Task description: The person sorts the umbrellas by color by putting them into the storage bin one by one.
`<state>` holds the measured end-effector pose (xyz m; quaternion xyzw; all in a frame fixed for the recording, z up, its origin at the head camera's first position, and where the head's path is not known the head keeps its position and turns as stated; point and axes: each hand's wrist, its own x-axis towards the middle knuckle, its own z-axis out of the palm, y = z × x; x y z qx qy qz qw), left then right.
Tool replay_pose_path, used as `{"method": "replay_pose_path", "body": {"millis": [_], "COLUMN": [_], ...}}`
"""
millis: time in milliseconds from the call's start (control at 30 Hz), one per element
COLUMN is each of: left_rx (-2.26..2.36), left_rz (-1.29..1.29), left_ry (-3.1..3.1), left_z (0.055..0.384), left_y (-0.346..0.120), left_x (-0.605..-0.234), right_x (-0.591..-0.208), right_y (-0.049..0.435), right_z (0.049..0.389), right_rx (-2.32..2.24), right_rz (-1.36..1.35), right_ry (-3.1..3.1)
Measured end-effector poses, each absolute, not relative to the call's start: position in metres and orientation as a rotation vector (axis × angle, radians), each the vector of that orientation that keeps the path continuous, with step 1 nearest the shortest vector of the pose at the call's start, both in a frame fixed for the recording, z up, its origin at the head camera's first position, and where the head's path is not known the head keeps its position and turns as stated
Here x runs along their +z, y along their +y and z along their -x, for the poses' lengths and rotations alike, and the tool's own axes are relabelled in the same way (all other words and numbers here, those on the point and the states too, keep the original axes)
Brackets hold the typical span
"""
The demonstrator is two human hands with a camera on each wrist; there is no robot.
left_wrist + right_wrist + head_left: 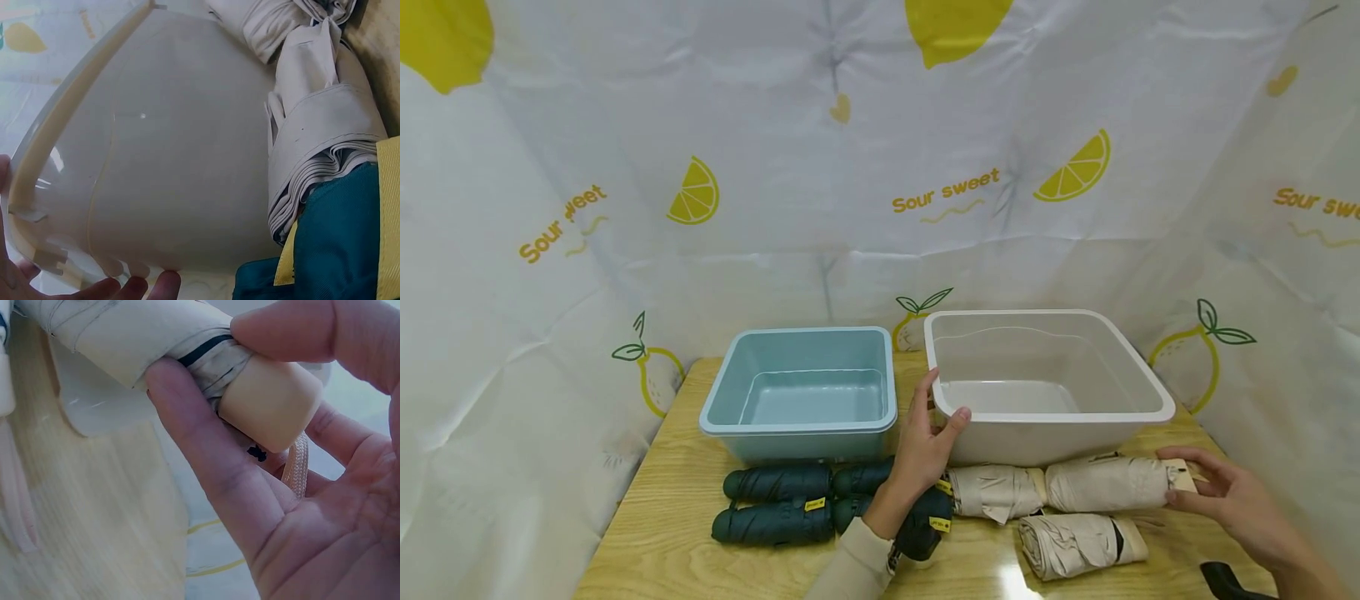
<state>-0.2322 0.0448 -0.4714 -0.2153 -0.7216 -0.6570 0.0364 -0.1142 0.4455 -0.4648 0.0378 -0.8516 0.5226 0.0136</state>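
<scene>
My left hand [917, 454] holds the front left corner of the white basin [1045, 437], thumb over the rim and fingers along its outer side. In the left wrist view the basin's wall [187, 144] fills the middle. With thumb and fingers, my right hand [1240, 500] pinches the handle end of a beige folded umbrella [1105, 485] lying in front of the basin. That umbrella's pale handle [272, 403] and its cord [297, 464] show in the right wrist view. Two more beige umbrellas lie close by, one to its left [996, 492] and one nearer me [1075, 546].
A light blue basin [797, 429] stands left of the white one. Several dark green folded umbrellas [775, 522] with yellow tags lie before it, partly behind my left forearm. A black curved object [1225, 579] shows at the wooden table's [647, 533] lower right. Lemon-printed sheeting [805, 217] hangs around.
</scene>
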Motion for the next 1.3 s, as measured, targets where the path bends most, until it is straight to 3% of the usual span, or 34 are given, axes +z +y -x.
{"method": "replay_pose_path", "body": {"millis": [633,1300], "left_rx": [-2.028,-1.949], "left_rz": [0.623,0.617], "left_ry": [-2.215,-2.254], "left_z": [0.231,0.235], "left_y": [0.047,0.045], "left_x": [-0.472,-0.475], "right_x": [-0.433,-0.395], "right_y": [0.444,0.433], "right_z": [0.109,0.114], "right_rx": [1.701,1.894], "right_rz": [-0.180,-0.468], "right_ry": [-2.499,-2.278]}}
